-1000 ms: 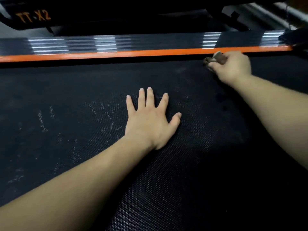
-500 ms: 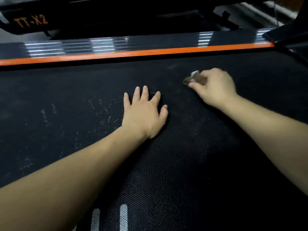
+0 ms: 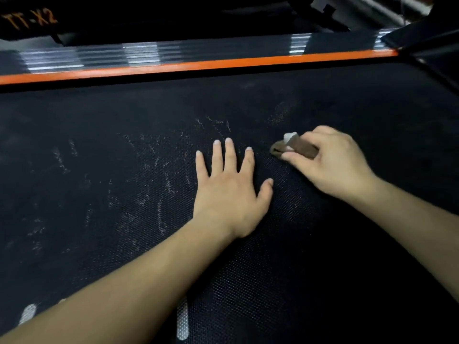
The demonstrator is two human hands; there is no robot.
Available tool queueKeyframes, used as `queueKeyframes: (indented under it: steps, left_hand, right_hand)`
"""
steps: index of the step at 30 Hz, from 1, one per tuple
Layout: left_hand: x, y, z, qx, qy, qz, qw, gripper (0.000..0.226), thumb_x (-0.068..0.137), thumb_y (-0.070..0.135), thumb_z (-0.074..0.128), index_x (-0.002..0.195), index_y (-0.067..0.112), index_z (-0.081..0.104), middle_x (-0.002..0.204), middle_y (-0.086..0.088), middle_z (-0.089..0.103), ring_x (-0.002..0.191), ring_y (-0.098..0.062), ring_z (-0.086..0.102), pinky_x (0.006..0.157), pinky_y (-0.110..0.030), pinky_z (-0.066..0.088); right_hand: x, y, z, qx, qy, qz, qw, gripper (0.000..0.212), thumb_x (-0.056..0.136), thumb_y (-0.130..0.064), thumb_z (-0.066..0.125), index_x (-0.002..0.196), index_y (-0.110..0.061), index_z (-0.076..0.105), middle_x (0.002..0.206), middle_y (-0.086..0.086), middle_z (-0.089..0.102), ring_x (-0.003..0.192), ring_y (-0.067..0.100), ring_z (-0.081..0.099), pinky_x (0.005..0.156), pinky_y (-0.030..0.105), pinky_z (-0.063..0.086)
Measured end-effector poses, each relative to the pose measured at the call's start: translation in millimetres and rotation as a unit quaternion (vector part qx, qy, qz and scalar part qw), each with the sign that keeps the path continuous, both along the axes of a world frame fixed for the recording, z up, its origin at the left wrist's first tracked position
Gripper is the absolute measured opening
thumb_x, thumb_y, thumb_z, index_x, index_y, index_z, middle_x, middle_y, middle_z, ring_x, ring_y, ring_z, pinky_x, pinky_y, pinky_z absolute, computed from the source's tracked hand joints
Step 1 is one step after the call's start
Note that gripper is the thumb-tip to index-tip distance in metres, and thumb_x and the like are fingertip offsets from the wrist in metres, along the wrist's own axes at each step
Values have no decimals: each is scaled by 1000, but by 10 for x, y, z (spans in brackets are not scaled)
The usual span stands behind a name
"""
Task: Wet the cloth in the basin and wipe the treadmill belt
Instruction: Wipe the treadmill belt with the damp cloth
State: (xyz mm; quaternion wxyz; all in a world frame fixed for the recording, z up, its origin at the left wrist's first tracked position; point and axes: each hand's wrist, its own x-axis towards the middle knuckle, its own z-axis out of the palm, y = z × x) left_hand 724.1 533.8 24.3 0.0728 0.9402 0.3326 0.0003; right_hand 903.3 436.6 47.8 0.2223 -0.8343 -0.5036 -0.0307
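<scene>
Treadmill belt (image 3: 323, 244): one, black and finely textured, filling nearly the whole view. Pale chalky scuffs (image 3: 159, 175) streak it to the left of the hands. Along its far edge runs one side rail (image 3: 223, 49), ribbed with grey bands and trimmed by a single orange stripe (image 3: 198, 67). Beyond that sits a dark housing lettered "TT-X2" (image 3: 29, 18). Two pale dashes (image 3: 182, 321) show on the belt at the near edge, one partly hidden by the left forearm.

Two bare hands lie on the belt. The left hand (image 3: 231, 192) is flat, palm down, with its fingers straight and spread, holding nothing. The right hand (image 3: 332, 162) has its fingers curled round one small brown cloth (image 3: 298, 148), which has a white patch on its far side. The hand presses the cloth on the belt just right of the left fingertips, apart from them. It covers most of the cloth.

A second ago the cloth was up against the orange stripe. It has since come down the belt towards the left hand, which has stayed planted.
</scene>
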Motion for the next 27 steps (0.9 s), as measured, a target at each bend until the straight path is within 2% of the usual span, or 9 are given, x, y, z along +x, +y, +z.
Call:
queueKeyframes:
  steps: [2, 6, 8, 11, 13, 18, 20, 24, 27]
  left_hand:
    - [-15, 2, 0, -3, 3, -2, 1000, 78, 96, 66, 13, 161, 25, 4, 168, -15, -9, 153, -31, -17, 120, -59, -11]
    - [-16, -6, 7, -7, 3, -5, 1000, 77, 96, 66, 13, 161, 24, 3, 167, -16, -9, 153, -32, -18, 119, -59, -11]
    - [-13, -6, 10, -7, -1, -3, 1000, 77, 96, 65, 13, 161, 24, 3, 167, -16, -8, 153, -32, -17, 119, -60, -11]
    - [-21, -9, 19, 0, -1, -5, 1000, 77, 96, 64, 14, 161, 24, 3, 167, -17, -8, 153, -33, -16, 120, -60, -9]
    - [-30, -18, 33, 2, 3, -7, 1000, 76, 97, 64, 13, 161, 24, 2, 167, -16, -8, 153, -32, -16, 120, -60, -9]
    - [-41, -38, 44, -1, 14, -10, 1000, 74, 98, 63, 12, 161, 26, 1, 168, -15, -9, 153, -30, -16, 121, -57, -10]
    - [-37, -38, 49, -2, 18, -7, 1000, 74, 98, 63, 12, 161, 26, 1, 168, -14, -9, 154, -30, -16, 121, -57, -10]
    - [-24, -109, 92, -4, 21, 8, 1000, 72, 99, 60, 14, 161, 25, 2, 168, -15, -8, 154, -29, -15, 121, -56, -10]
    - [-87, -316, 84, -12, 15, 1, 1000, 71, 99, 58, 14, 161, 25, 1, 167, -17, -10, 153, -30, -17, 121, -56, -11]
  right_hand:
    - [195, -48, 37, -4, -32, -43, 999, 41, 79, -61, 62, 86, -21, 69, 82, 0, 56, 79, 26, 58, 68, 39, 49]
    - [305, -112, 55, 17, -20, -147, 989, 38, 82, -54, 66, 86, -16, 68, 84, 6, 55, 83, 33, 59, 67, 36, 45]
    - [-5, -232, 46, 13, -4, -92, 996, 37, 81, -54, 67, 83, -17, 67, 81, 2, 53, 78, 27, 57, 64, 34, 42]
    - [-407, -537, 68, -12, 63, 26, 998, 38, 76, -58, 65, 82, -21, 71, 80, -5, 55, 71, 15, 57, 62, 35, 48]
    - [-285, -634, 81, -18, 51, 31, 998, 40, 76, -61, 64, 82, -22, 72, 80, -5, 56, 72, 17, 58, 64, 38, 50]
    - [141, -628, 77, 11, 10, -144, 989, 35, 81, -54, 67, 78, -19, 64, 78, -1, 52, 78, 26, 58, 64, 33, 40]
    - [-118, -701, 62, 8, 24, -93, 995, 31, 81, -52, 69, 72, -24, 58, 75, -5, 49, 73, 21, 55, 62, 30, 35]
    - [-629, -1010, 31, -17, 87, 59, 994, 40, 76, -64, 59, 74, -24, 61, 75, -8, 49, 67, 9, 53, 58, 31, 44]
    - [-269, -1015, 59, -14, 26, 13, 999, 44, 78, -65, 57, 75, -22, 62, 75, -7, 49, 70, 17, 55, 60, 32, 43]
